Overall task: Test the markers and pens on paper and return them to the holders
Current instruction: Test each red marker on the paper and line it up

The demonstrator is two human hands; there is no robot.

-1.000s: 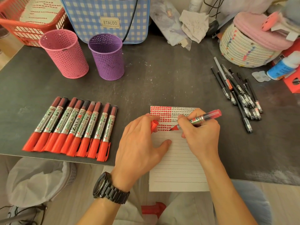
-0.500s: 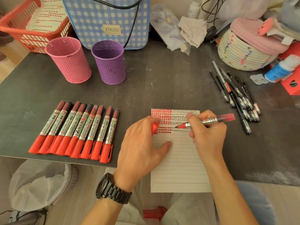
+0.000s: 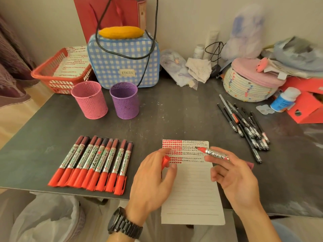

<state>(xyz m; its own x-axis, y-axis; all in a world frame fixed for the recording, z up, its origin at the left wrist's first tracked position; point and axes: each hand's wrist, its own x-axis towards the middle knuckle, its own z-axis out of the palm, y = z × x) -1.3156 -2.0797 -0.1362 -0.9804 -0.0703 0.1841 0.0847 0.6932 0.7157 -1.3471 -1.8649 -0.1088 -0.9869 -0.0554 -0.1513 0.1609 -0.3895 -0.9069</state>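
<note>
My right hand [image 3: 234, 173] holds an uncapped red marker [image 3: 215, 154] in its fingers, tip pointing left, lifted just above the lined paper [image 3: 192, 189]. My left hand [image 3: 153, 177] rests on the paper's left edge and holds the marker's red cap [image 3: 165, 160]. The paper's top carries rows of red and black test marks. Several capped red markers [image 3: 94, 163] lie in a row to the left. Several black pens [image 3: 244, 124] lie in a heap at the right. A pink holder [image 3: 90, 100] and a purple holder [image 3: 125, 101] stand behind.
A blue checked bag [image 3: 122, 62] and a red basket [image 3: 59, 72] of marked sheets stand at the back left. A woven basket [image 3: 248, 84], a small bottle [image 3: 284, 98] and red boxes crowd the back right. The table's front edge runs under my wrists.
My right hand has lifted the marker's tip off the paper and turned palm-up with looser fingers. The camera has tilted up, showing more of the back wall.
</note>
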